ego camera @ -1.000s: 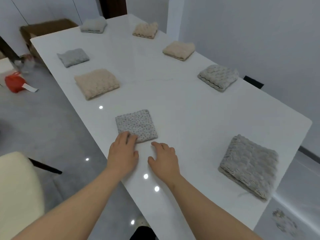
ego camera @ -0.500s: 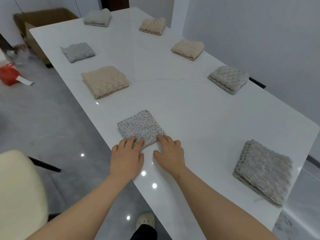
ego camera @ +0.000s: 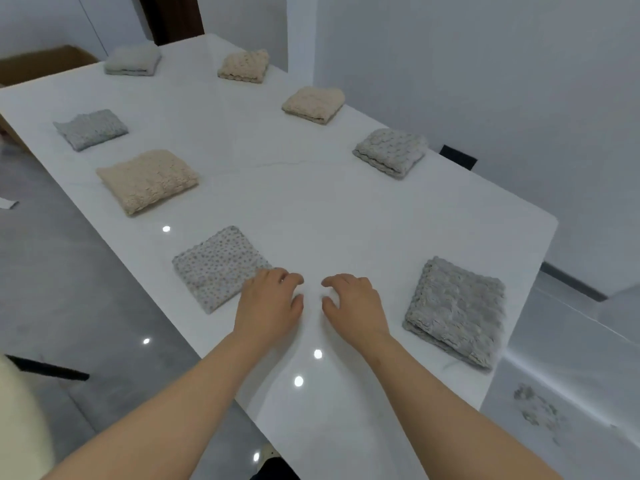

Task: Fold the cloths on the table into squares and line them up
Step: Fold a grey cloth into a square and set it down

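Several folded cloths lie in two rows on the white table [ego camera: 311,209]. Nearest on the left is a thin dotted grey cloth [ego camera: 218,266], folded square. My left hand [ego camera: 268,303] hovers just right of it, its fingers loosely curled over the cloth's near right corner. My right hand [ego camera: 353,303] hangs beside the left one over bare table, fingers loosely curled, holding nothing. A fluffy grey folded cloth [ego camera: 455,311] lies to the right of my right hand. Further back lie a beige cloth [ego camera: 147,180], a grey cloth [ego camera: 90,129] and a grey cloth [ego camera: 389,150].
More folded cloths sit at the far end: beige cloth [ego camera: 313,105], beige cloth [ego camera: 244,65], pale grey cloth [ego camera: 133,60]. A cardboard box [ego camera: 38,67] stands behind the table's far left. A cream chair [ego camera: 20,420] is at my lower left. A white wall runs along the right.
Both hands have come off the dotted cloth and shifted right, toward the table's middle. The view has turned right, so the fluffy grey cloth now sits closer to my right hand.
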Action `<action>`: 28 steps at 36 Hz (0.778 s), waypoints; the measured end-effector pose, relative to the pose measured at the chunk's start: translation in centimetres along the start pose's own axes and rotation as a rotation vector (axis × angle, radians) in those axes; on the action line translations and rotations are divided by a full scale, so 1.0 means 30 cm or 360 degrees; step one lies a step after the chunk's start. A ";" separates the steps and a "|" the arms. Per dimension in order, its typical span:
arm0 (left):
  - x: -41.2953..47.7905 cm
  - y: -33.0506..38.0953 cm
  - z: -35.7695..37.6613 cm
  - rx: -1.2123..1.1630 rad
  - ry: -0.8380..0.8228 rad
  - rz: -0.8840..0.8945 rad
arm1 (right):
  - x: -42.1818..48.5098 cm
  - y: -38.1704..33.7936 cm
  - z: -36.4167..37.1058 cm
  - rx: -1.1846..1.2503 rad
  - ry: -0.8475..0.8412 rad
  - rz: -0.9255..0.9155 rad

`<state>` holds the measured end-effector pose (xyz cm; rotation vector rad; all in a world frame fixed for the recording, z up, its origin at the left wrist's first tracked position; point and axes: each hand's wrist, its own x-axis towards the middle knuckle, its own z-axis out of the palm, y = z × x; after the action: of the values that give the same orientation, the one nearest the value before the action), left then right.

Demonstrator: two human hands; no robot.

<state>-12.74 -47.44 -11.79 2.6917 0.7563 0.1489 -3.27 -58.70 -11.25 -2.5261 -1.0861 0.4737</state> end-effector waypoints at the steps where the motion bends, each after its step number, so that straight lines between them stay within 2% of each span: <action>1: 0.004 0.040 0.012 -0.0005 -0.0030 0.0033 | -0.018 0.040 -0.019 -0.0034 0.0031 0.0001; 6: 0.014 0.263 0.099 -0.0048 -0.0130 0.0112 | -0.109 0.257 -0.117 -0.0069 0.0188 0.0026; 12: 0.000 0.534 0.223 -0.0236 -0.0184 -0.0015 | -0.257 0.526 -0.211 0.0010 0.0420 0.0032; 18: -0.006 0.717 0.302 -0.0422 -0.0121 -0.0284 | -0.341 0.771 -0.296 0.0082 0.0306 0.0113; 24: -0.002 0.784 0.337 -0.0339 -0.0085 -0.0569 | -0.329 0.844 -0.317 0.0750 0.0003 0.0360; 28: 0.042 0.791 0.341 -0.0340 -0.0078 -0.0663 | -0.285 0.850 -0.295 0.0921 -0.0040 0.0340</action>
<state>1.82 -68.79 -13.06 2.2749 1.1906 0.0561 10.92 -83.12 -13.23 -2.1213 -0.5723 0.7544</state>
